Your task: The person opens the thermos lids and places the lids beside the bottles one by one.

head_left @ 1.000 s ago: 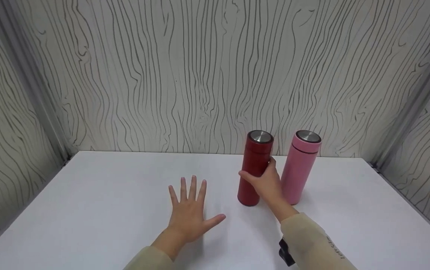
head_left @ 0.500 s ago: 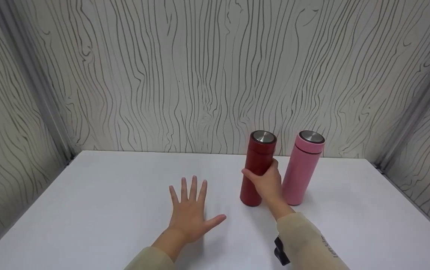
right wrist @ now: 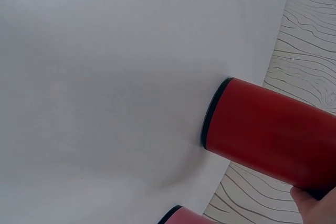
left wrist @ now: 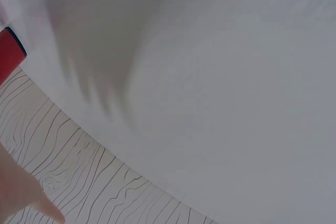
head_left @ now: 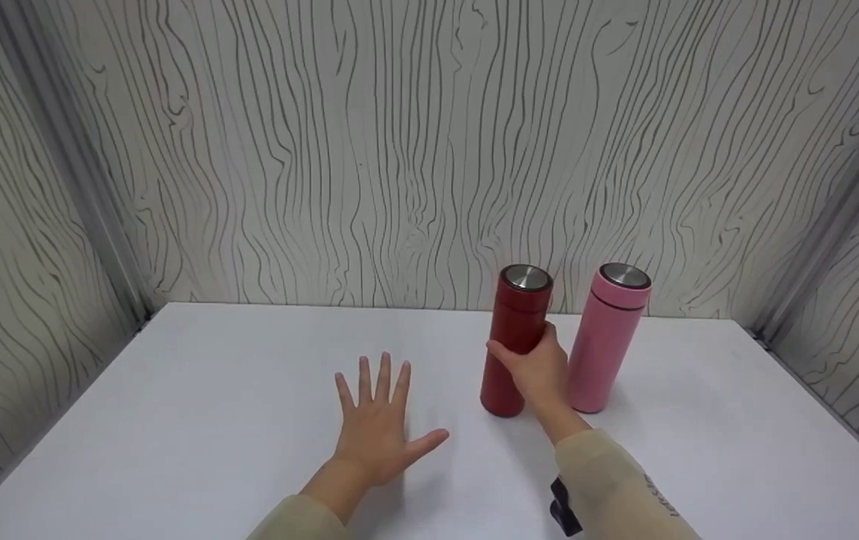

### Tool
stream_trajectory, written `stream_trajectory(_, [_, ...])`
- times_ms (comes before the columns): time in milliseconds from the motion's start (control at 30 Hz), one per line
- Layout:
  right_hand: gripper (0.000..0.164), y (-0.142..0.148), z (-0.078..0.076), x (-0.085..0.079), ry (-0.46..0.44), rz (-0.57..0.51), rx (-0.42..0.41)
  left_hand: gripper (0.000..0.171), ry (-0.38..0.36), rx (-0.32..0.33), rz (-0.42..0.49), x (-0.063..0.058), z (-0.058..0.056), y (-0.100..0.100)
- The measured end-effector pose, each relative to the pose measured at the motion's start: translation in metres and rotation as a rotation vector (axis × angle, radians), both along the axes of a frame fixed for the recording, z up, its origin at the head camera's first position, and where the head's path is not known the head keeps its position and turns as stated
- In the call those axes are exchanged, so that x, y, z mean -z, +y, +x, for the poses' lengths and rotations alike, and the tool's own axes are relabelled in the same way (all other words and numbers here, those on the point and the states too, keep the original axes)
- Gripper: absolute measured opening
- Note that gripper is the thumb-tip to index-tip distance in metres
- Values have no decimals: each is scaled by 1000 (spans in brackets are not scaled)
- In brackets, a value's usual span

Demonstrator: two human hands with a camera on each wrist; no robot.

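In the head view a red thermos flask (head_left: 519,315) with a silver lid stands upright right of centre. My right hand (head_left: 540,367) grips its lower body from the right, thumb across the front; the far fingers are hidden behind it. The right wrist view shows the dark base rim of the same red flask (right wrist: 268,132) at the table surface. Just right of that hand is a pink thermos flask (head_left: 609,337), upright, its lower left side partly covered by the hand. My left hand (head_left: 374,439) is spread flat with straight fingers over the table, touching neither flask.
The white table (head_left: 234,390) reaches back to a wood-grain patterned panel (head_left: 399,150). Similar panels stand at both sides, joined by grey corner posts (head_left: 84,180). A black strap piece (head_left: 564,508) hangs under the right sleeve.
The whole view has shifted slightly, moving both flasks a little rightward in frame. My right hand keeps its grip on the red flask, and my left hand stays spread.
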State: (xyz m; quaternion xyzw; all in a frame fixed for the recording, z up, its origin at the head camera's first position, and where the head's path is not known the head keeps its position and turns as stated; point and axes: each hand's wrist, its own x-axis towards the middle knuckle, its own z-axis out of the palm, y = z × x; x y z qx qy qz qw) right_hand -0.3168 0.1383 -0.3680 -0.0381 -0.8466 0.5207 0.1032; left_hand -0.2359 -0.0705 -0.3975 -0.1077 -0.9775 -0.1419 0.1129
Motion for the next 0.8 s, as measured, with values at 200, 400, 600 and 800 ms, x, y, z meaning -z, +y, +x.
stream_trajectory(200, [72,0,7,-2,6,24,-28,97,8,-5,-2,-4,1,-1])
stream_trajectory(400, [76,5,21,-8,-4,37,-88,95,-1,-6,19,-9,1,0])
stream_trajectory(600, [77,16,35,-16,-3,74,-110,94,-14,-3,51,-15,1,3])
stream_trajectory(800, [77,31,50,-20,-6,80,-144,93,-34,0,131,-22,2,9])
